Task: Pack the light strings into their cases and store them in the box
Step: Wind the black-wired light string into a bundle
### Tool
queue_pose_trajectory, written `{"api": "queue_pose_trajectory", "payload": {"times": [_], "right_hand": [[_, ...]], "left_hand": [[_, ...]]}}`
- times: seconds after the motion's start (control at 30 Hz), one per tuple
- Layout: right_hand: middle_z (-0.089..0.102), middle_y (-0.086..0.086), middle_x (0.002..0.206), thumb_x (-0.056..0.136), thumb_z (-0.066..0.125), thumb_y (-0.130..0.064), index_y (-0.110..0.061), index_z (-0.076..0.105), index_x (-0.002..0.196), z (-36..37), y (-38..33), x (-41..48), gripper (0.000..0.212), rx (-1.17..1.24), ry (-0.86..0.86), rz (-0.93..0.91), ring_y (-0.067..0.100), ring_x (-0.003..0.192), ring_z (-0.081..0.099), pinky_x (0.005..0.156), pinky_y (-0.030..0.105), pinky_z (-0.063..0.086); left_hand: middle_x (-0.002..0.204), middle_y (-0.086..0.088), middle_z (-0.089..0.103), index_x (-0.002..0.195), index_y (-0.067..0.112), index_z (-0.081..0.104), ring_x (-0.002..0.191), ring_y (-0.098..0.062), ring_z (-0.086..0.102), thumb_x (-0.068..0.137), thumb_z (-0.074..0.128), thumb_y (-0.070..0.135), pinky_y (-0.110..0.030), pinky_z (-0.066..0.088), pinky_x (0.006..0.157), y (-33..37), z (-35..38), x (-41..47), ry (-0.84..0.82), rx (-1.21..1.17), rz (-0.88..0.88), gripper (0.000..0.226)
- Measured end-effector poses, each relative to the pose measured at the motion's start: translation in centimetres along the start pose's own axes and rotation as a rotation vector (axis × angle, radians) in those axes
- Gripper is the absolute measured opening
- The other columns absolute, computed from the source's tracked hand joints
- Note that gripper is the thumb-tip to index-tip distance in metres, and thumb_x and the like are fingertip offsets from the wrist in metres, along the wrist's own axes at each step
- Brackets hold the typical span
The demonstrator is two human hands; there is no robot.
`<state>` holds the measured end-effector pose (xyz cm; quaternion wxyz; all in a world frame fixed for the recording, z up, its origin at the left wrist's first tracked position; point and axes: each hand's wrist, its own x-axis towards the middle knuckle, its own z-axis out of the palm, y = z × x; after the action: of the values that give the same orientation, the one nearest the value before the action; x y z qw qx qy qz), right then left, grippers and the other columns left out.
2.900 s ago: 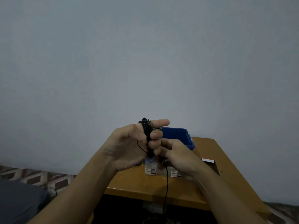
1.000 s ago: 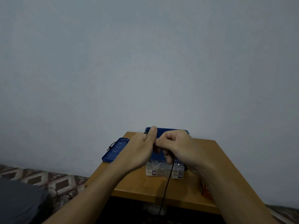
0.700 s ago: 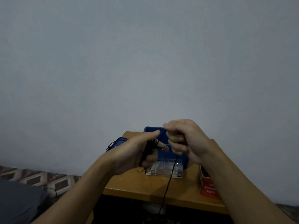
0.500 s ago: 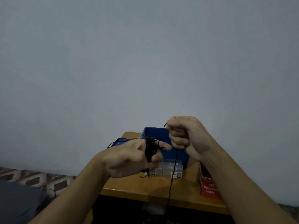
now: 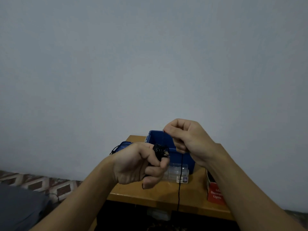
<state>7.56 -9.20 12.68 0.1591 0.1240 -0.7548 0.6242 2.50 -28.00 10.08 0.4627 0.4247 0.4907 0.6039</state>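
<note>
Left hand (image 5: 138, 164) grips the light string coil (image 5: 160, 151) as a spool, just in front of the blue box (image 5: 189, 161). Right hand (image 5: 186, 140) pinches the free strand (image 5: 180, 185) above the box, probably tensioning it for the next wrap.

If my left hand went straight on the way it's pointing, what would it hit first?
Probably the blue box, which lies just beyond the left hand and the light string wound on it. The clear cases sit lower, and depth is uncertain.
</note>
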Motion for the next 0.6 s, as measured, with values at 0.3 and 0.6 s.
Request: {"api": "queue_pose_trajectory", "payload": {"times": [0.3,0.6], "right_hand": [[0.046,0.001,0.058,0.099,0.059,-0.027,-0.014,0.067,0.08,1.3,2.5,-0.9,0.025,-0.045,-0.027,0.089,0.013,0.048,0.036,0.045,0.028,0.029],[0.071,0.014,0.084,0.102,0.057,-0.029,-0.007,0.069,0.105,2.5,4.2,-1.6,0.025,-0.097,-0.139,0.219,0.022,0.073,0.067,0.075,0.043,0.059]], "left_hand": [[0.053,0.002,0.027,0.067,0.017,0.037,0.041,-0.016,0.026,0.09,0.049,0.023,-0.028,0.022,0.041,0.2,0.0,0.5,-0.075,-0.254,0.136,0.027],[0.065,-0.001,0.035,0.081,0.012,0.051,0.059,-0.018,0.043,0.097,0.041,0.041,-0.031,0.041,0.059,1.0,1.0,0.7,0.306,-0.356,0.361,0.034]]}}
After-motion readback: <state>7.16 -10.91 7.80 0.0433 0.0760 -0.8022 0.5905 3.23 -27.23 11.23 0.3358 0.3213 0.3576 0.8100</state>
